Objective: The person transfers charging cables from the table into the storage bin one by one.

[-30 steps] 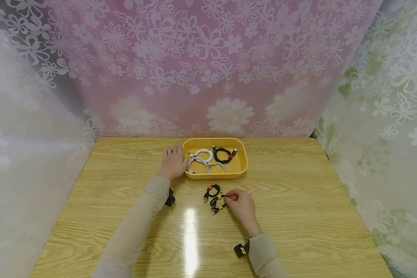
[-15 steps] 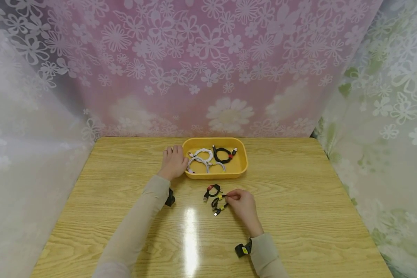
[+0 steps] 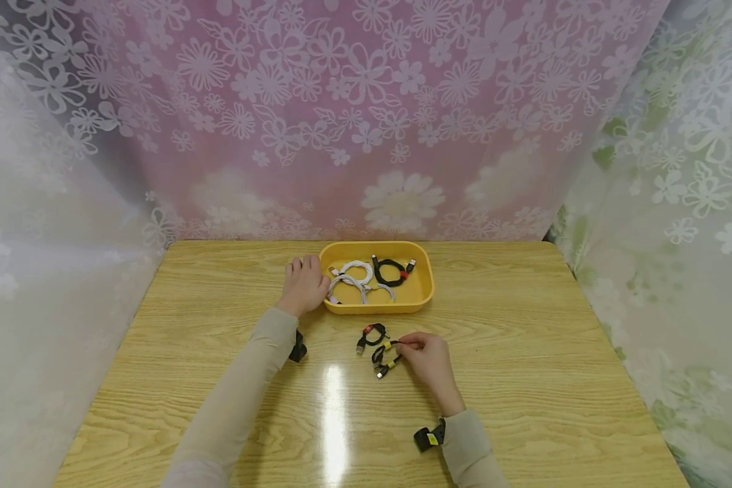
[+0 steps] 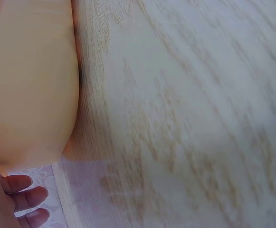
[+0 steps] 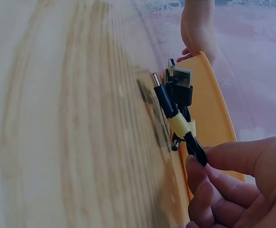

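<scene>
My right hand (image 3: 428, 359) pinches a short black USB cable (image 5: 179, 124), bundled with yellow ties, between thumb and fingertips. Its metal plugs point away from the fingers in the right wrist view. Just to its left on the table, a second small black cable (image 3: 375, 333) lies coiled with a red tie. My left hand (image 3: 305, 285) holds the left end of a yellow plastic tub (image 3: 378, 309), its thumb at the rim. Inside the tub are a white coiled cable (image 3: 371, 272), grey-white cables (image 3: 348, 278) and a black coiled cable (image 3: 393, 283) with a red tie.
The tub stands near the back of a wooden table (image 3: 524, 379). Behind it hangs a pink flowered curtain (image 3: 341, 135), with pale flowered cloth (image 3: 677, 203) along the right side.
The yellow-tied cable in my right hand has shifted slightly to the right and turned a little. My left hand and the tub have stayed in place.
</scene>
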